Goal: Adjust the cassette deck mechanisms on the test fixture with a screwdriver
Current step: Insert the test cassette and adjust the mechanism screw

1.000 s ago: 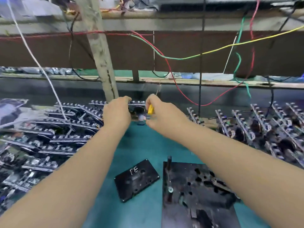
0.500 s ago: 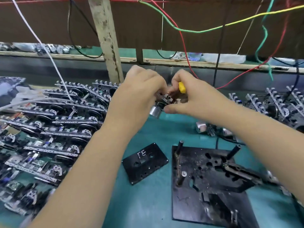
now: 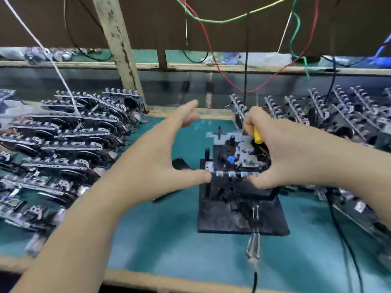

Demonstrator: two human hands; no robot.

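A cassette deck mechanism (image 3: 239, 157) sat flat on top of the black test fixture (image 3: 237, 214), circuit side up, blue part showing. The fixture stood mid-counter, toward the front edge. The yellow-handled screwdriver (image 3: 257, 135) angled over the mechanism's far right corner.

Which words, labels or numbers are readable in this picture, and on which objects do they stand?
None can be read.
Black cassette: mostly hidden behind the left hand; no marking shows.
Cassette deck mechanism on the test fixture: any print is too blurred.
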